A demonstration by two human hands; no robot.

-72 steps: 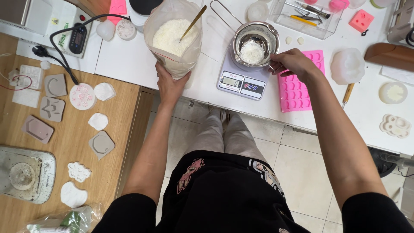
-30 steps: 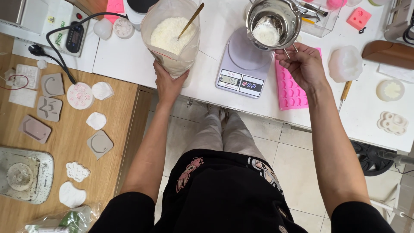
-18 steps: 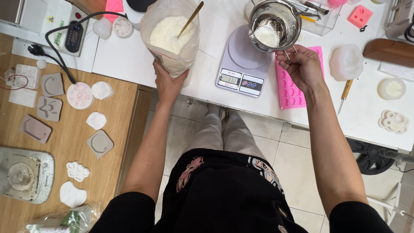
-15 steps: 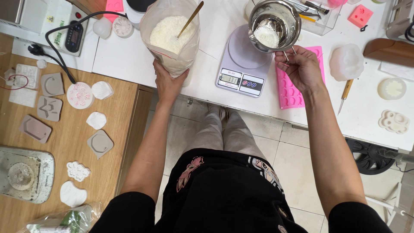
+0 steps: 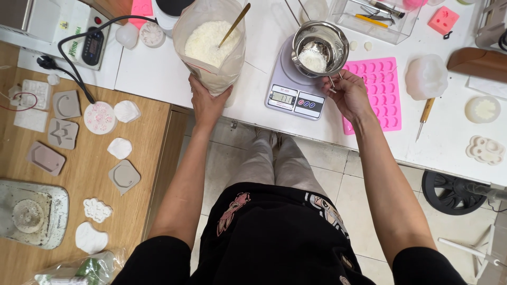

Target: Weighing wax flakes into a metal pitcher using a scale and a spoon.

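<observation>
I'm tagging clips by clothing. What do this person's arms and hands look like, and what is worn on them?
Both forearms are bare. Short black sleeves cover the upper arms. The left hand and right hand wear no gloves; no rings, watch or bracelets show from this view.

left hand (image 5: 206,103) grips base of clear bag (image 5: 211,45) of white flakes, gold spoon (image 5: 235,25) stuck in | right hand (image 5: 347,95) pinches wire handle of steel pot (image 5: 319,48), pot over scale (image 5: 297,84) platform near white table (image 5: 158,74) front edge | pink mould (image 5: 377,92) just right of scale
</observation>
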